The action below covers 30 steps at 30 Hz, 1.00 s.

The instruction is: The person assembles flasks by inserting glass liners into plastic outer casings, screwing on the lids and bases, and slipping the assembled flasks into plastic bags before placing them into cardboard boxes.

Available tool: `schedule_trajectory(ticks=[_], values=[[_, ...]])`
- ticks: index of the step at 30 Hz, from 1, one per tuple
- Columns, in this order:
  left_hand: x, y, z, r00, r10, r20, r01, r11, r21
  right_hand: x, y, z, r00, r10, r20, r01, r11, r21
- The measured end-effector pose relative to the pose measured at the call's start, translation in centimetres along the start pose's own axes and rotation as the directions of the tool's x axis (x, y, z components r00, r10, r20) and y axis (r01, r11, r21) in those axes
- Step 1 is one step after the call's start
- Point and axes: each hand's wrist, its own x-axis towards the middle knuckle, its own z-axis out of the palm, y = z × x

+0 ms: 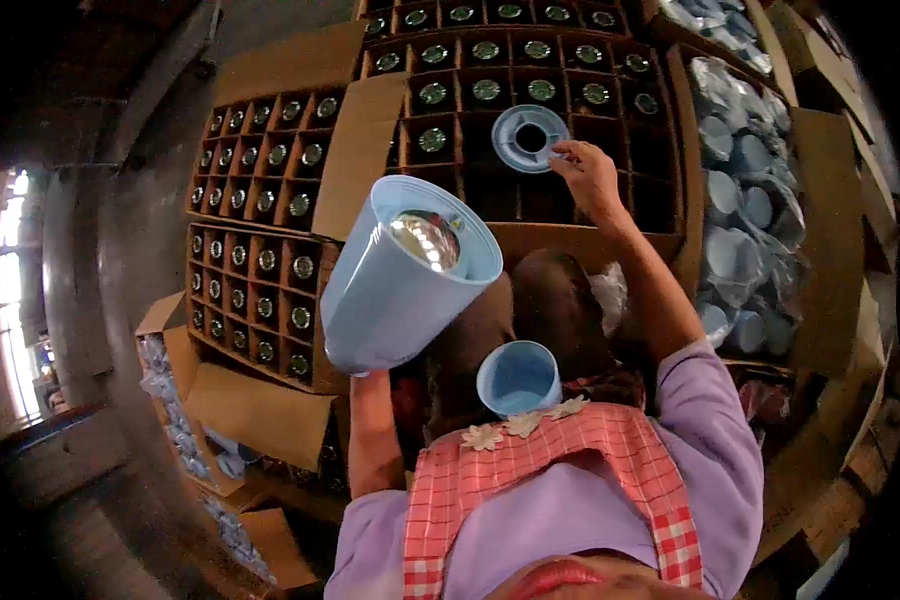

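Observation:
My left hand (368, 385), mostly hidden behind a light blue thermos flask body (395, 300), supports it from beneath. The flask body is tilted, its threaded open end towards me, and a shiny silvered glass liner (425, 242) shows inside. Over the large cardboard box in front, my right hand (588, 175) pinches the edge of a light blue plastic ring (508, 150) with a round hole in the middle. Ring and flask body are apart. In my lap, a light blue plastic cup (520, 380) stands with its open mouth up.
The large divided cardboard box (570, 240) holds several glass liners, with some bare compartments at its near side. Two smaller divided boxes (260, 220) of liners stand at the left. A carton of bagged blue parts (740, 210) stands at the right. Another open carton (195, 440) sits lower left.

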Motion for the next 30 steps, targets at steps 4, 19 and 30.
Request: schedule_trajectory(ticks=[4, 19, 30], values=[[-0.5, -0.2, -1.2, 0.997, -0.037, -0.062, 0.034, 0.998, -0.051, 2.8, 5.4, 4.4, 0.951, -0.225, 0.212, 0.302, 0.821, -0.485], [1.6, -1.0, -0.7, 0.999, 0.026, 0.019, -0.022, 0.976, -0.217, -0.5, -2.4, -2.5, 0.97, -0.141, 0.199, -0.151, 0.295, 0.943], [-0.2, -0.4, 3.1, 0.971, 0.072, 0.228, 0.014, 0.935, -0.355, -8.5, -11.4, -7.2, 0.817, -0.575, -0.039, 0.332, 0.414, 0.847]])
